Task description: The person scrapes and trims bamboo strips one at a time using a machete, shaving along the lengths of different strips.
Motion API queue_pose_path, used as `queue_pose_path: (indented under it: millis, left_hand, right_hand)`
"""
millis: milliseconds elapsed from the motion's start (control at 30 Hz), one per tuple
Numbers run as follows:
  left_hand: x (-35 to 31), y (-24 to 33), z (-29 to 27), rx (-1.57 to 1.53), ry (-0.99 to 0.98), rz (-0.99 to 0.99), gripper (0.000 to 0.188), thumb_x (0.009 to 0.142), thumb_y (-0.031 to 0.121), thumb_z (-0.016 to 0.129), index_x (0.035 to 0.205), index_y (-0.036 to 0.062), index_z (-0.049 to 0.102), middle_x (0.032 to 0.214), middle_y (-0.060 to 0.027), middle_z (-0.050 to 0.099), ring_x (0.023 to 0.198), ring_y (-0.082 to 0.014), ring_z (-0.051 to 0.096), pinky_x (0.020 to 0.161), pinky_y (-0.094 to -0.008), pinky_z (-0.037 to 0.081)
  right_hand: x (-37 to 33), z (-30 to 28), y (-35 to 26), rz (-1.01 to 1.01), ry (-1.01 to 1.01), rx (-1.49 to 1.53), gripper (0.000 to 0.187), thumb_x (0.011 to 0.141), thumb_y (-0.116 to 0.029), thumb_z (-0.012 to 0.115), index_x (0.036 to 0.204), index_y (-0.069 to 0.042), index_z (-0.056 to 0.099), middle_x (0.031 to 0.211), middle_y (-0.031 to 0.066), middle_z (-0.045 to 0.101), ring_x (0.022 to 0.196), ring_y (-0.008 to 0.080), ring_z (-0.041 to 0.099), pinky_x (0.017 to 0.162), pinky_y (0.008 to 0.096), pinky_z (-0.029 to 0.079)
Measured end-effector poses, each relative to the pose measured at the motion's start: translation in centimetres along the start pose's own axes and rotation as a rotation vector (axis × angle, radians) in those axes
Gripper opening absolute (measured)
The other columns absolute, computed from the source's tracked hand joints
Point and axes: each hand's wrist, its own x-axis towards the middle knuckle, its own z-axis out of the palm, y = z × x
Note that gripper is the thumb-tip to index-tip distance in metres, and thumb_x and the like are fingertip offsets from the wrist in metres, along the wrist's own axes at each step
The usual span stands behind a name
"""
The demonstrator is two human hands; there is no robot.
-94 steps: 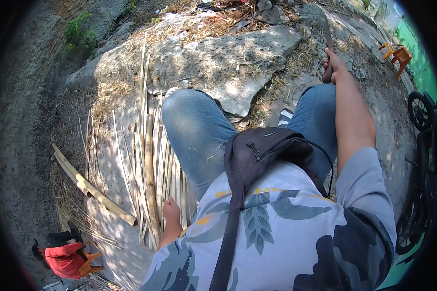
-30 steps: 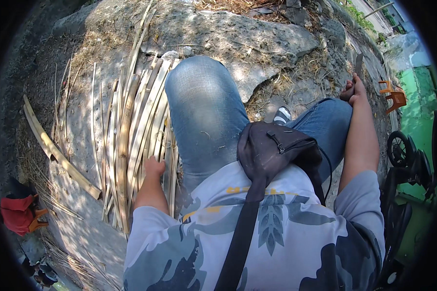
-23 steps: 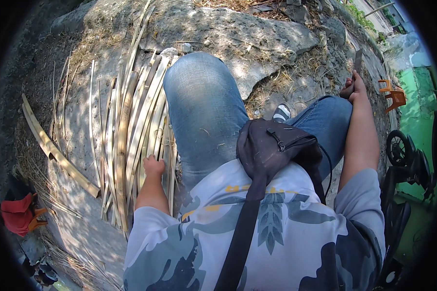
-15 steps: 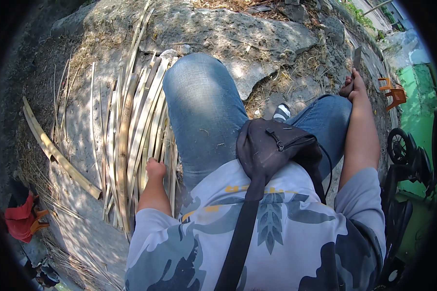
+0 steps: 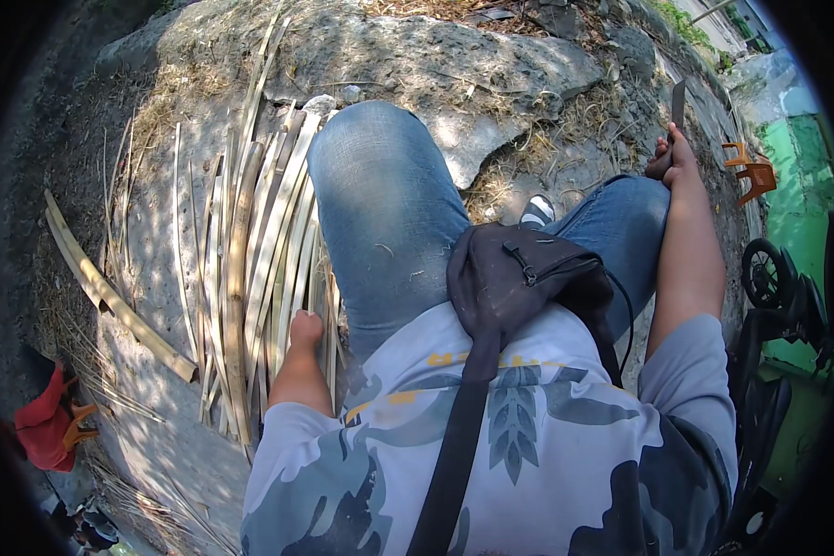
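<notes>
My left hand [image 5: 307,328] is closed at the near right side of a pile of split bamboo strips [image 5: 267,246], beside my left leg. A pale strip seems to run up out of that fist; its lower end is hidden by the hand and arm. Out past my right knee, my right hand [image 5: 680,156] grips a knife [image 5: 678,104] by its dark handle, with the blade pointing up and away. The long strips lie side by side on the ground, roughly lengthwise away from me, among them a rounder, browner bamboo piece [image 5: 238,255].
A curved half-split bamboo piece [image 5: 120,301] lies at far left. A person in red [image 5: 42,422] is at lower left. Broken concrete slabs [image 5: 408,65] lie ahead. An orange chair [image 5: 753,173] and a dark motorcycle [image 5: 769,324] stand at right by a green surface.
My left hand has shifted slightly right and a little toward me beside the strips. My right hand with the knife has moved slightly up and left.
</notes>
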Motion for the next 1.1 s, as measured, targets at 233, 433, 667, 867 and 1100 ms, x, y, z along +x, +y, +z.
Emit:
queue_pose_path:
  millis: [233,433,667,867,1100]
  left_hand:
    - [-1.5,0.0,0.0,-0.107,0.085,0.041,0.054,0.095,0.046,0.05,0.117,-0.0025,0.06,0.116,-0.0316,0.064,0.113,-0.0479,0.06,0.098,-0.0527,0.045]
    - [-3.4,-0.2,-1.1,-0.199,0.231,0.1,0.054,0.094,0.053,0.056,0.094,0.0005,0.068,0.091,-0.0268,0.069,0.09,-0.0455,0.066,0.082,-0.0502,0.05]
    - [-7.3,-1.6,-2.5,-0.182,0.399,0.059,0.052,0.098,0.048,0.057,0.084,-0.0016,0.065,0.075,-0.0218,0.064,0.07,-0.0391,0.06,0.069,-0.0476,0.047]
    - [-9.3,-3.3,-3.5,-0.276,0.534,0.161,0.052,0.1,0.046,0.054,0.079,-0.0016,0.058,0.07,-0.0209,0.058,0.066,-0.0354,0.056,0.065,-0.0463,0.044]
    - [-11.4,2.3,-10.8,-0.268,0.703,0.157,0.05,0.103,0.044,0.048,0.082,-0.0002,0.057,0.072,-0.0222,0.059,0.069,-0.0409,0.057,0.066,-0.0488,0.044]
  right_hand:
    - [-0.7,0.2,0.4,-0.067,-0.041,0.012,0.03,0.091,-0.042,0.074,0.096,-0.02,0.055,0.072,-0.0024,0.06,0.052,0.0054,0.054,0.05,0.0219,0.045]
    - [0.0,0.3,0.3,-0.042,-0.017,0.007,0.027,0.092,-0.041,0.072,0.095,-0.023,0.053,0.069,-0.0026,0.058,0.049,0.0049,0.053,0.044,0.0199,0.043]
    - [-0.5,1.0,0.9,-0.132,-0.072,-0.025,0.027,0.093,-0.041,0.071,0.095,-0.023,0.052,0.066,-0.0043,0.055,0.046,0.0045,0.049,0.041,0.0193,0.042]
    - [1.5,0.8,1.0,-0.096,-0.064,-0.008,0.029,0.094,-0.043,0.07,0.085,-0.021,0.053,0.064,-0.0064,0.052,0.047,0.004,0.047,0.041,0.0186,0.04]
    - [0.8,1.9,1.3,-0.29,-0.157,-0.115,0.036,0.09,-0.049,0.073,0.082,-0.017,0.058,0.063,-0.0082,0.052,0.049,0.0037,0.047,0.045,0.02,0.037]
